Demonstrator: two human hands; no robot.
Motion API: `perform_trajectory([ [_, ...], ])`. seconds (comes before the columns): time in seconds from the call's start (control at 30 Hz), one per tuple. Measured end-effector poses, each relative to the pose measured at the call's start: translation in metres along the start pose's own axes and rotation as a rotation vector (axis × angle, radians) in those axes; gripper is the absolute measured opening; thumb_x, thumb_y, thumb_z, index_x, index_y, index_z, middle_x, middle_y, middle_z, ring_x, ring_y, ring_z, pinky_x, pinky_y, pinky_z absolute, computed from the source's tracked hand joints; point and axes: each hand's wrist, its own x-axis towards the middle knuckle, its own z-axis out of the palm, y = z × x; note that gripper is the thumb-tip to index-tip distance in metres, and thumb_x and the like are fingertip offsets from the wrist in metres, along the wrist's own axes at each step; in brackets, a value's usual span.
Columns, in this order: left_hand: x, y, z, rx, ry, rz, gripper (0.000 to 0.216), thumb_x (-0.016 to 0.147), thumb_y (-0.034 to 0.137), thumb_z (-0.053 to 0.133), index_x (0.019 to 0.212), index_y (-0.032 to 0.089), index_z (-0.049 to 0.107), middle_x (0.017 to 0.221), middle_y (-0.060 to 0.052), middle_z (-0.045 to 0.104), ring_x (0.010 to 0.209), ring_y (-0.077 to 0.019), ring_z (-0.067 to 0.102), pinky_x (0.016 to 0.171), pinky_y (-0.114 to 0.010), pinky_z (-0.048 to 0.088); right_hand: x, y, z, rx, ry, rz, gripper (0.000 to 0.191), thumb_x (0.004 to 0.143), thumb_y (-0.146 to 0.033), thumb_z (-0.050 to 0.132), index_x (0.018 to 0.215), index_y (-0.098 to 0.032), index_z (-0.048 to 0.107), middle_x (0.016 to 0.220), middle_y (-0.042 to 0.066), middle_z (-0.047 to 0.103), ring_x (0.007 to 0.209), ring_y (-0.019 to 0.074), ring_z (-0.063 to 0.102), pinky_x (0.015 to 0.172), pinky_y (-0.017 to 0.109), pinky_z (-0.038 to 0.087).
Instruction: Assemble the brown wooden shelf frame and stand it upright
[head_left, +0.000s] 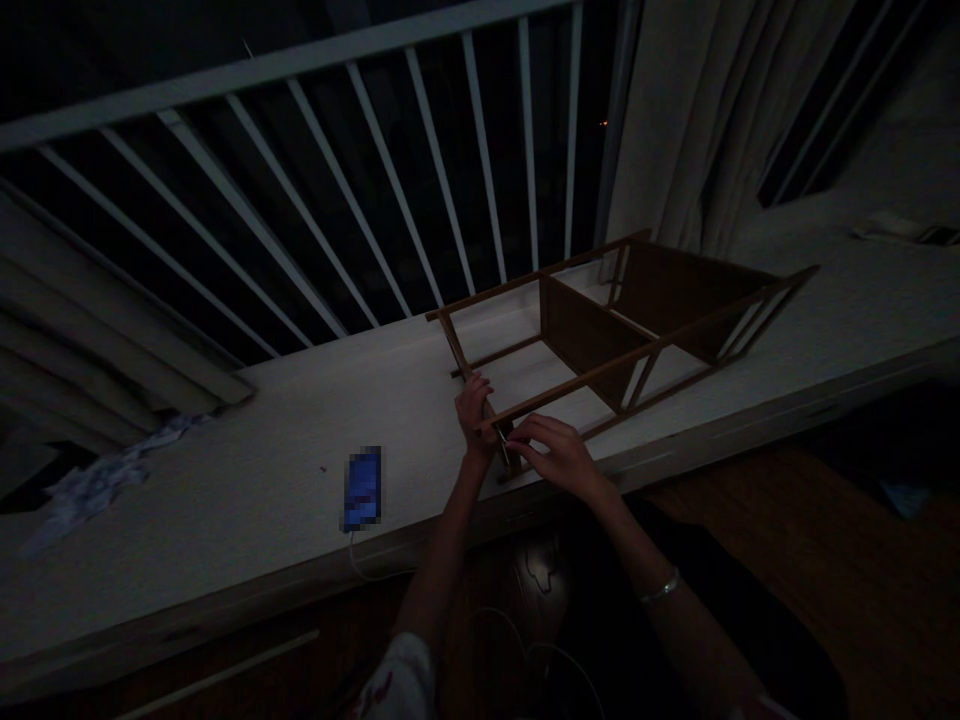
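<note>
A brown wooden shelf rack (585, 380) lies on its side on the white window ledge, its flat shelf panels standing on edge. My left hand (474, 408) is closed around the bar at the rack's near left end. Close beside it, my right hand (553, 450) has thumb and fingers pinched together at the corner of the frame. A thin pale glint (503, 438) shows at those fingertips; darkness keeps me from telling what it is. A silvery bracelet (660, 588) circles my right wrist.
On the white ledge (285, 440), a phone with a blurred blue screen (363, 490) lies left of my hands, trailing a white cable (367, 575). White railings (390, 180) run behind. Curtains (667, 130) hang on both sides, with crumpled cloth (105, 480) at the left.
</note>
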Motion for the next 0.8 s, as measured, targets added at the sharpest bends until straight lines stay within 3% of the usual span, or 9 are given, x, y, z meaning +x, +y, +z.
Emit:
perform_trajectory([
  [0.47, 0.002, 0.001, -0.001, -0.004, 0.002, 0.002, 0.075, 0.077, 0.069, 0.004, 0.094, 0.018, 0.056, 0.106, -0.013, 0.061, 0.115, -0.0277, 0.050, 0.092, -0.045, 0.037, 0.000, -0.007, 0.012, 0.194, 0.017, 0.145, 0.013, 0.082, -0.028, 0.056, 0.093, -0.022, 0.059, 0.084, 0.002, 0.066, 0.076, 0.0141, 0.062, 0.071, 0.026, 0.049],
  [0.8, 0.005, 0.003, -0.003, 0.015, -0.036, -0.019, 0.078, 0.074, 0.073, 0.001, 0.090, 0.018, 0.055, 0.102, -0.012, 0.061, 0.114, -0.0276, 0.050, 0.090, -0.044, 0.037, 0.000, -0.012, 0.028, 0.397, 0.102, 0.254, 0.017, 0.080, -0.028, 0.058, 0.095, -0.022, 0.053, 0.085, 0.002, 0.064, 0.077, 0.0138, 0.064, 0.070, 0.027, 0.052],
])
